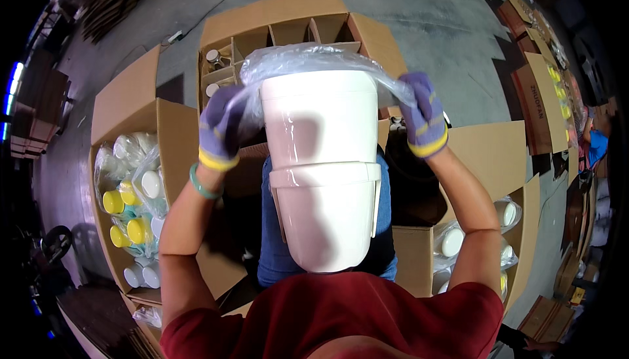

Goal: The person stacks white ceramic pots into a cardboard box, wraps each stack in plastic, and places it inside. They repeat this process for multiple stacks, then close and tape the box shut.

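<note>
A large white plastic container (324, 172), narrower at its lower end and with a rim band around its middle, rests over my lap against my red shirt. Clear plastic film (314, 59) lies across its far end. In a purple knitted glove with a yellow cuff, my left hand (221, 123) grips the film at the container's left side. My right hand (423, 113), gloved alike, pinches the film's other edge to the right. Beyond the container stands an open cardboard box (275, 10) with dividers and some white-capped jars.
At the left, an open carton (125, 118) holds bagged containers with yellow and white lids. Another carton (491, 147) on the right holds wrapped white-lidded ones. A cable (211, 10) crosses the floor. Far right, a person in blue (597, 147) is beside more cartons (538, 105).
</note>
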{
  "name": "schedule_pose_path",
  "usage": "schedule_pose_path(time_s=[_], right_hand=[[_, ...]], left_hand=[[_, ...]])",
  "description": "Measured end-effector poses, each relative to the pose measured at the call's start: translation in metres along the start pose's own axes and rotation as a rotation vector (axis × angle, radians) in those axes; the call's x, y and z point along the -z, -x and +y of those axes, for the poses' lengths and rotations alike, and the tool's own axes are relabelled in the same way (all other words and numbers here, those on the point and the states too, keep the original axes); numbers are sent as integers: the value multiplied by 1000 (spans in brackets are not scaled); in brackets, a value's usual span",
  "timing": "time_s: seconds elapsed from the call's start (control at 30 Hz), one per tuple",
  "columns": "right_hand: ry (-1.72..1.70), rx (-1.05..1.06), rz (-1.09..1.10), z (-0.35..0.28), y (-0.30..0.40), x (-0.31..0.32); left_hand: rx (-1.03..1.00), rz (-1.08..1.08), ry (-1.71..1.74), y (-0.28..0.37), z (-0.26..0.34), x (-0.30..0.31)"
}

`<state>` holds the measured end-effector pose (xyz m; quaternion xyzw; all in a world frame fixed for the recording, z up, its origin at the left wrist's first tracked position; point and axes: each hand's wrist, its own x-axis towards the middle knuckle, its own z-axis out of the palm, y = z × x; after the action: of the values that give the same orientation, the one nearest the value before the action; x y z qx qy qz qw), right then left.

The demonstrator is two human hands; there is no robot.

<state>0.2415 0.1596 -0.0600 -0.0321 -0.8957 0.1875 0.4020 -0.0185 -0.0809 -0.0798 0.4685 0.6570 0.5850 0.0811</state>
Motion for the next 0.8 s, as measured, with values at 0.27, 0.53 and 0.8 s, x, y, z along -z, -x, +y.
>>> schedule_pose_path(time_s=[0.27, 0.53, 0.8], right_hand=[[-264, -29, -298, -35, 13, 40], [-316, -475, -456, -36, 49, 33], [-313, 101, -223, -79, 67, 36]], left_hand=[[-321, -266, -23, 65, 54, 18], [336, -154, 202, 83, 54, 9], [-465, -432, -48, 117, 89, 3]])
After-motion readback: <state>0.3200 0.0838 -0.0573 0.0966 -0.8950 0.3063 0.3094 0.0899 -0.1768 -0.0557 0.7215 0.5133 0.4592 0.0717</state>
